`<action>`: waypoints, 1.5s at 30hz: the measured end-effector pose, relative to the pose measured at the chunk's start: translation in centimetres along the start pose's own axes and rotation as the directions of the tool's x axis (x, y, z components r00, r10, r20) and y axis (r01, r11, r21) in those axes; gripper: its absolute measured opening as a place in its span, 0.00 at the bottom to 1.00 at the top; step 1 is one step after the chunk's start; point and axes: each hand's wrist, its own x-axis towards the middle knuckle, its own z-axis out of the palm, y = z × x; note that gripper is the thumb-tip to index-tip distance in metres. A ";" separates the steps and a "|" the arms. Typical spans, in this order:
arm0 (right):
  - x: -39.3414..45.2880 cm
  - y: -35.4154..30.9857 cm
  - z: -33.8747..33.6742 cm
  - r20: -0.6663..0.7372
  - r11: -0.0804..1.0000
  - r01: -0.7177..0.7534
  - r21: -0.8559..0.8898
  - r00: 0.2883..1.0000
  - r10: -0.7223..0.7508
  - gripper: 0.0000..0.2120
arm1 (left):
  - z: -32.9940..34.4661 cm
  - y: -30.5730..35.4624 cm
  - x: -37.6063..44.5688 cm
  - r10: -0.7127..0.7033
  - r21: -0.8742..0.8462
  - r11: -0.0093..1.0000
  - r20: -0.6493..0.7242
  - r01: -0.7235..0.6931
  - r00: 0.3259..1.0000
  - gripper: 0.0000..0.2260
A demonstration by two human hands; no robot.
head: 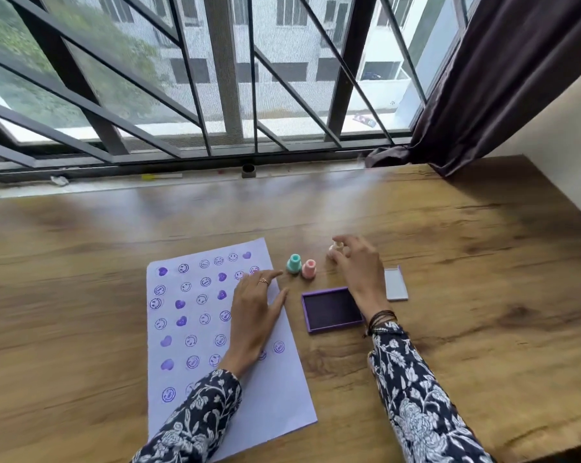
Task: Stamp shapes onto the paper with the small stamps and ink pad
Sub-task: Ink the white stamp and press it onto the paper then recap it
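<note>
A white paper (282, 396) covered with several purple smiley and heart prints lies on the wooden table (483, 295). My left hand (252, 315) rests flat on the paper's right side, fingers spread. A teal stamp (294, 263) and a pink stamp (309, 268) stand upright just past the paper's top right corner. Right of them, my right hand (359, 265) has its fingertips closed around a cream stamp (336, 249) that stands on the table. The open purple ink pad (331, 309) lies below that hand, beside my wrist.
The ink pad's grey lid (396, 284) lies to the right of my right hand. A barred window (215, 78) runs along the table's far edge, and a dark curtain (483, 95) hangs at the back right corner. A wall borders the right side.
</note>
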 end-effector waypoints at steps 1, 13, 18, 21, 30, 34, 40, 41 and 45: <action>-0.2 0.0 -0.1 -0.023 1.000 0.003 0.015 1.000 -0.003 0.11 | -0.1 0.2 -0.1 0.010 -0.035 0.999 -0.019 -0.011 1.000 0.12; -8.7 -2.9 -0.7 0.099 0.724 -0.247 0.644 0.965 0.242 0.03 | -0.3 2.8 -2.0 -0.018 -0.551 0.833 0.070 0.054 0.997 0.16; -9.7 -3.3 -0.5 0.126 0.689 -0.276 0.670 0.957 0.261 0.04 | -0.6 2.8 -2.9 -0.082 -0.557 0.825 0.046 0.093 0.996 0.14; -10.1 -3.7 -0.4 0.184 0.629 -0.344 0.697 0.934 0.306 0.06 | -0.8 2.7 -3.2 -0.058 -0.528 0.847 0.015 0.057 0.998 0.14; -11.2 -3.3 -1.2 0.494 -0.086 -0.513 0.854 0.749 0.441 0.10 | -2.0 1.8 -3.2 0.011 -0.501 0.865 0.040 0.010 0.999 0.16; -11.5 -2.2 -2.1 0.508 -0.152 -0.497 0.854 0.738 0.444 0.05 | -1.6 1.2 -2.9 -0.036 -0.490 0.866 0.145 0.103 0.989 0.15; -11.3 -1.0 -2.5 0.453 -0.049 -0.491 0.870 0.757 0.471 0.04 | -0.7 0.7 -2.5 0.037 -0.411 0.910 0.219 0.058 0.975 0.17; -11.3 -0.9 -2.6 0.425 0.018 -0.492 0.870 0.769 0.479 0.04 | -0.7 0.7 -2.4 0.054 -0.401 0.915 0.216 0.038 0.975 0.17; -11.1 -1.1 -2.5 0.295 0.310 -0.497 0.811 0.803 0.517 0.05 | -0.5 0.6 -2.6 0.090 -0.387 0.922 0.199 -0.006 0.976 0.17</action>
